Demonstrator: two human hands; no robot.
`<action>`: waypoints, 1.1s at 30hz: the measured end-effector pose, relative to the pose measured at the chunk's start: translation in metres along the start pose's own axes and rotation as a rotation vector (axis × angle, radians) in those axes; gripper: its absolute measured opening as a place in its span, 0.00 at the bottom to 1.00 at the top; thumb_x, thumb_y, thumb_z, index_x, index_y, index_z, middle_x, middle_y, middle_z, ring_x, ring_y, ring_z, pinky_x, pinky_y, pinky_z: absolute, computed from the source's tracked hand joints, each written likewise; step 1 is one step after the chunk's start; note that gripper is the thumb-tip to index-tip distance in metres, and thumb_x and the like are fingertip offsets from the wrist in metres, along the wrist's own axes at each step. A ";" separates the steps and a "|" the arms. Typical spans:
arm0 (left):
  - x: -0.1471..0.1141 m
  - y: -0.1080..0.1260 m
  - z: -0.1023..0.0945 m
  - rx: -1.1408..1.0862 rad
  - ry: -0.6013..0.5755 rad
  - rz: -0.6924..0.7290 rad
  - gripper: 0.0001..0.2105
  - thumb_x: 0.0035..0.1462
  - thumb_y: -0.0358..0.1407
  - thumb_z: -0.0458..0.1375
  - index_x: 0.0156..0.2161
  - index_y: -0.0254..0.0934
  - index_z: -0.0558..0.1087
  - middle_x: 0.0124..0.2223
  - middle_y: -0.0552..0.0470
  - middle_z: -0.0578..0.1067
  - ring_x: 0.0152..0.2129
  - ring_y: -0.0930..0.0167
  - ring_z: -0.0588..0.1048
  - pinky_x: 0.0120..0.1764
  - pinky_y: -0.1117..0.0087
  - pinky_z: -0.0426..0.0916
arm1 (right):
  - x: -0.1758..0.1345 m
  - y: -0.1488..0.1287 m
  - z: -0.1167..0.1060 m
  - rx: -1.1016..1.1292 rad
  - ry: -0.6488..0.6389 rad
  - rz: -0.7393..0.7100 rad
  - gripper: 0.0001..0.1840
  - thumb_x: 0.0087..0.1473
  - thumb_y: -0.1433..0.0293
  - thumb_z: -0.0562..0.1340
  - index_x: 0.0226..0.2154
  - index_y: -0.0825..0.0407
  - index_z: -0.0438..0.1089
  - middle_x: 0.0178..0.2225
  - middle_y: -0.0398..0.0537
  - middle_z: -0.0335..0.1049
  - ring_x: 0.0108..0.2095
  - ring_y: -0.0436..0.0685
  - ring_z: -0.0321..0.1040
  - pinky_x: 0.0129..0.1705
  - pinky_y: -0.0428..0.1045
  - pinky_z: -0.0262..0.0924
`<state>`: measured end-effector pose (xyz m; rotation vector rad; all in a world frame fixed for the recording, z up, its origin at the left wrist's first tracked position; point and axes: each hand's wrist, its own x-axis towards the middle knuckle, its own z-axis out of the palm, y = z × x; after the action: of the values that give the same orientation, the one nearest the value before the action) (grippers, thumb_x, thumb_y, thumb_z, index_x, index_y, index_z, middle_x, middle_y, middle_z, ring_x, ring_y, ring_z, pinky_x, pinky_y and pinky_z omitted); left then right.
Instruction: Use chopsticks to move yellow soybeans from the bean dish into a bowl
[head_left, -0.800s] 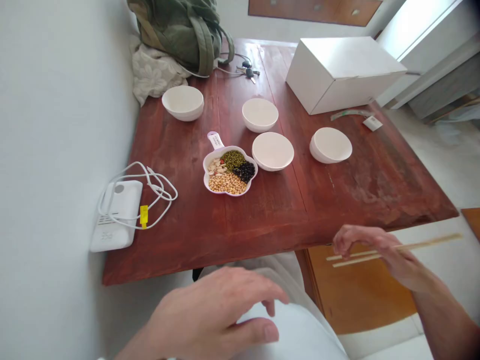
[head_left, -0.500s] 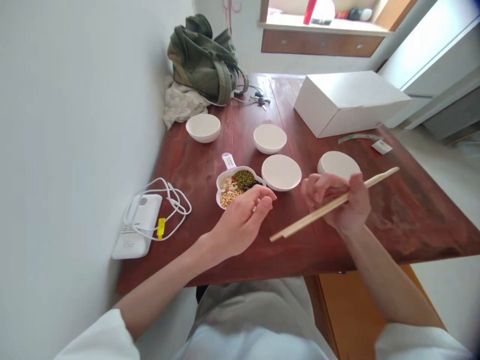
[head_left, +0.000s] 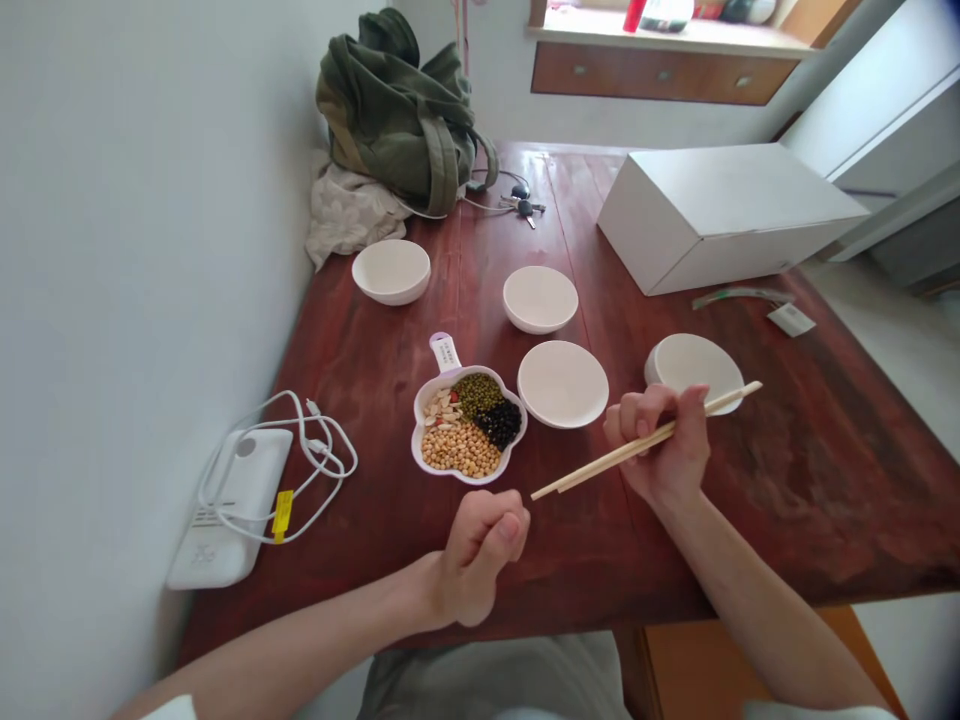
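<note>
My right hand (head_left: 664,445) grips a pair of wooden chopsticks (head_left: 607,459), whose tips point left and down. My left hand (head_left: 486,555) is curled into a fist above the near part of the table, close to the chopstick tips, with nothing showing in it. Just beyond the fist lies a flower-shaped white dish (head_left: 417,440) with a short labelled handle. It holds green beans (head_left: 478,396), black beans (head_left: 500,424), yellow soybeans (head_left: 461,448) and pale flat seeds or nuts (head_left: 442,410). A white bowl (head_left: 562,384) stands beside the dish; another white bowl (head_left: 694,365) is behind my right hand.
Farther back stand two more white bowls, a middle bowl (head_left: 540,298) and a left bowl (head_left: 391,270). A white box (head_left: 735,215), keys (head_left: 525,208) and a green bag (head_left: 405,120) occupy the far side. At left, a white power bank (head_left: 232,500) lies under a cable against the wall.
My left hand has drawn back from over the dish toward the table's near edge and curled into a fist, uncovering the beans. My right hand still holds the chopsticks. The view has shifted slightly.
</note>
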<state>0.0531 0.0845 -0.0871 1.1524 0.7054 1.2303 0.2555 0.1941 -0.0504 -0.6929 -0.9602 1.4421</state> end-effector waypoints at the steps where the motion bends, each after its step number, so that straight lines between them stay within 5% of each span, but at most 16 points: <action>1: -0.001 -0.006 -0.002 0.019 -0.039 -0.002 0.26 0.75 0.48 0.48 0.25 0.37 0.57 0.20 0.58 0.55 0.17 0.78 0.55 0.24 0.71 0.47 | 0.000 0.001 0.000 0.017 -0.001 0.002 0.35 0.69 0.45 0.58 0.18 0.51 0.67 0.12 0.40 0.50 0.12 0.48 0.49 0.15 0.43 0.46; 4: 0.002 -0.017 -0.005 0.015 -0.116 -0.077 0.28 0.75 0.50 0.47 0.23 0.37 0.56 0.19 0.57 0.56 0.17 0.79 0.54 0.23 0.71 0.48 | 0.000 0.006 -0.001 0.048 -0.004 -0.001 0.35 0.71 0.48 0.55 0.19 0.51 0.69 0.12 0.40 0.51 0.13 0.48 0.50 0.15 0.44 0.45; 8: 0.012 -0.012 -0.002 0.018 -0.067 -0.192 0.31 0.75 0.55 0.42 0.23 0.36 0.59 0.19 0.57 0.56 0.18 0.78 0.55 0.24 0.72 0.50 | 0.000 0.012 -0.003 0.048 -0.033 0.003 0.34 0.72 0.49 0.54 0.20 0.51 0.68 0.12 0.41 0.51 0.14 0.49 0.50 0.16 0.45 0.46; 16: 0.017 -0.003 0.004 0.222 -0.312 -0.180 0.28 0.76 0.52 0.38 0.30 0.36 0.64 0.23 0.54 0.64 0.19 0.77 0.62 0.25 0.74 0.57 | -0.007 0.027 -0.012 -0.037 -0.279 -0.094 0.28 0.73 0.56 0.53 0.24 0.51 0.69 0.14 0.42 0.54 0.15 0.49 0.54 0.18 0.47 0.43; 23: 0.016 -0.006 -0.001 0.256 -0.296 -0.234 0.30 0.76 0.52 0.36 0.27 0.36 0.62 0.21 0.54 0.63 0.18 0.78 0.62 0.25 0.74 0.57 | 0.007 0.009 -0.024 -0.123 -0.393 -0.056 0.34 0.69 0.43 0.54 0.27 0.51 0.74 0.15 0.44 0.58 0.16 0.50 0.54 0.20 0.50 0.45; 28: 0.018 -0.003 -0.001 0.236 -0.275 -0.240 0.31 0.76 0.54 0.37 0.26 0.36 0.61 0.21 0.54 0.62 0.18 0.78 0.61 0.24 0.75 0.56 | 0.016 0.001 -0.037 -0.098 -0.483 -0.092 0.35 0.73 0.51 0.48 0.25 0.51 0.75 0.13 0.44 0.56 0.15 0.51 0.54 0.21 0.51 0.46; 33: 0.018 -0.006 0.000 0.235 -0.257 -0.214 0.31 0.76 0.53 0.38 0.25 0.35 0.62 0.21 0.54 0.63 0.18 0.79 0.61 0.26 0.73 0.56 | 0.013 0.011 -0.037 -0.067 -0.408 -0.003 0.38 0.74 0.54 0.47 0.22 0.51 0.78 0.12 0.48 0.58 0.17 0.52 0.54 0.22 0.52 0.44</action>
<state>0.0595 0.1024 -0.0894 1.3610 0.7695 0.8173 0.2804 0.2138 -0.0765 -0.4500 -1.3272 1.5871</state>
